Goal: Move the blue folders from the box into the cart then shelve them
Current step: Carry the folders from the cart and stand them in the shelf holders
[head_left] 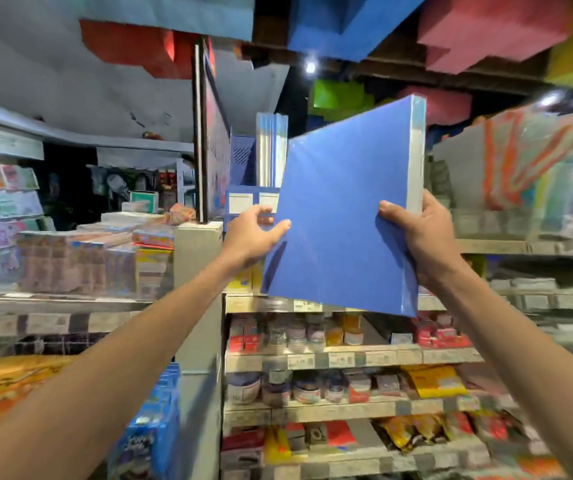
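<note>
The person holds a blue folder pack (340,188) up in front of the shelving, tilted so that its top leans to the right. Its pale, shiny spine runs up the right edge; whether that is one thick folder or several wrapped together cannot be told.

The left hand (252,237) pinches the pack's left edge: the thumb lies on the blue front face, while the other fingers are curled behind and mostly hidden. The right hand (423,240) grips the lower right side, with the thumb on the front face and the fingers wrapped round the spine out of sight.

Behind the pack's upper left corner, more upright folders (273,150) stand in a blue file holder (242,157), whose lower part is covered by the left hand and the pack. The pack's bottom edge hides part of a shelf rail (312,304) with price tags, too blurred to read. Below it stand small jars (295,334) and packets, smeared by blur. Both forearms are cut off by the frame's lower edge.
</note>
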Demonstrator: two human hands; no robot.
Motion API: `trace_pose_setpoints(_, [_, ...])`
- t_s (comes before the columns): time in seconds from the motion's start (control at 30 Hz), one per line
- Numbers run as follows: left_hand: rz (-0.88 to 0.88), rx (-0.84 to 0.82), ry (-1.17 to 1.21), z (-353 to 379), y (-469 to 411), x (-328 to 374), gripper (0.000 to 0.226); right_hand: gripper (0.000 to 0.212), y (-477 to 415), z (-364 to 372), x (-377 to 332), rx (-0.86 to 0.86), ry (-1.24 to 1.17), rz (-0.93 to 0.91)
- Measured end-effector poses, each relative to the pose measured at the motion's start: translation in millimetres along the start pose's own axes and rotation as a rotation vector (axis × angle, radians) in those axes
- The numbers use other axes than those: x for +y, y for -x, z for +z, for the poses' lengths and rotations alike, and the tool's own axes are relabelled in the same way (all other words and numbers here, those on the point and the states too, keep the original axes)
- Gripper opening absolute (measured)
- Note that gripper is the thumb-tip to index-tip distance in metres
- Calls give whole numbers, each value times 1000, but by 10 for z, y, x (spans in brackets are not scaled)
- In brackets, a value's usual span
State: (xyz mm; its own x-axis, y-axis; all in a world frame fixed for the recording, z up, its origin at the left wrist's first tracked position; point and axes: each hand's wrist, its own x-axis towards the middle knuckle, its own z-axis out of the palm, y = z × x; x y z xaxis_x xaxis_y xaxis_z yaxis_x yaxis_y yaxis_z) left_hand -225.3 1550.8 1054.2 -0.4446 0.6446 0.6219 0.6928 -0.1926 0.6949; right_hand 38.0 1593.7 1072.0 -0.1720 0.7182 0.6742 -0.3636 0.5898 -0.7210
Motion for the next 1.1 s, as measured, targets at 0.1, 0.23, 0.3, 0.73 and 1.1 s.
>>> trace_pose_setpoints(0.1, [34,-14,-66,120,-233,149,58,21,-198,-88,6,55,91,-91])
trace_pose_setpoints(0.23, [103,3,-120,204,-593,229,55,20,-557,-131,25,114,167,-220])
trace_pose_setpoints(0.3, [140,35,-190,242,-824,201,50,19,-791,-101,28,157,181,-247])
trace_pose_setpoints(0.73, [405,246,-464,475,-2509,-139,68,20,-2493,548,279,343,326,-485])
trace_pose_setpoints(1.1, [484,312,-625,693,-3245,-430,88,17,-3497,1054,804,331,360,-425])
